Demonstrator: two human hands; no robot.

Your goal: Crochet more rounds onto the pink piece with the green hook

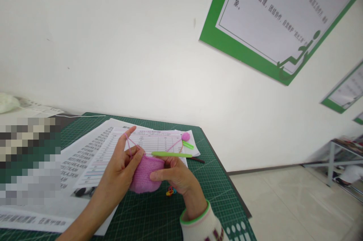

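A pink crochet piece (146, 174), shaped like a small cup, is held up over the table between both hands. My left hand (124, 163) pinches its upper left edge. Pink yarn loops over the raised index finger of that hand. My right hand (176, 174) grips the right side of the piece, thumb on the front and fingers partly hidden behind. A crochet hook (171, 154) with a light green handle lies across the top, its metal end at the left fingertips. The handle rests just above my right fingers; whether they touch it is unclear.
Printed sheets (93, 139) cover part of a green cutting mat (198, 192). Behind the hands lie a pink yarn ball (185, 136), a bright green clip-like item (187, 145) and a dark thin stick (196, 160). Small colored stitch markers (170, 192) sit below the right hand.
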